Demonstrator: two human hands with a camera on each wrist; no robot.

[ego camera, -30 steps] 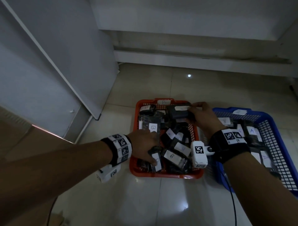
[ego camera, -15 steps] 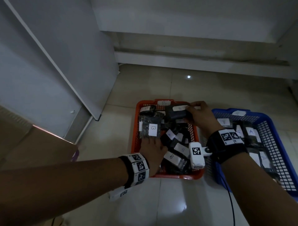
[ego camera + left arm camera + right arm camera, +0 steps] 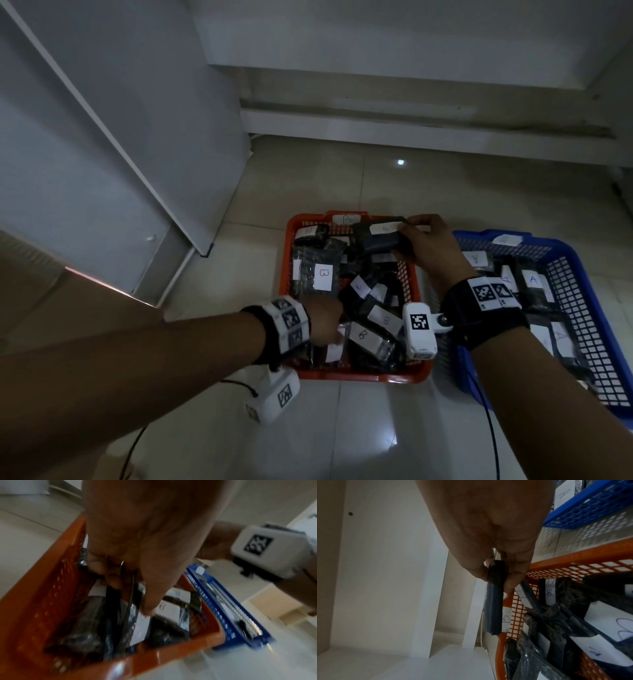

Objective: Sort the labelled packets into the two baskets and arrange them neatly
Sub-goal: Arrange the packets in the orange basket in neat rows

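Note:
An orange basket (image 3: 359, 377) on the floor holds several dark packets with white B labels, such as a large one (image 3: 322, 277). To its right, a blue basket (image 3: 568, 250) holds packets labelled A (image 3: 532, 281). My left hand (image 3: 325, 322) reaches into the orange basket's near left part. Its fingers (image 3: 109, 577) curl round an upright dark packet (image 3: 126, 601). My right hand (image 3: 421, 240) hovers over the far end of the orange basket. It pinches a dark labelled packet (image 3: 376, 236) between thumb and fingers, and that packet (image 3: 494, 599) hangs edge-on by the basket's rim.
Both baskets stand on a glossy tiled floor (image 3: 342, 428). A white cabinet panel (image 3: 137, 137) rises at the left, and a wall ledge (image 3: 376, 120) runs along the back. A brown surface (image 3: 51, 308) lies at the near left. Thin cables trail from both wrists.
My left hand has drawn back towards the orange basket's near edge and taken hold of an upright packet. The right hand keeps its packet at the far end, almost still.

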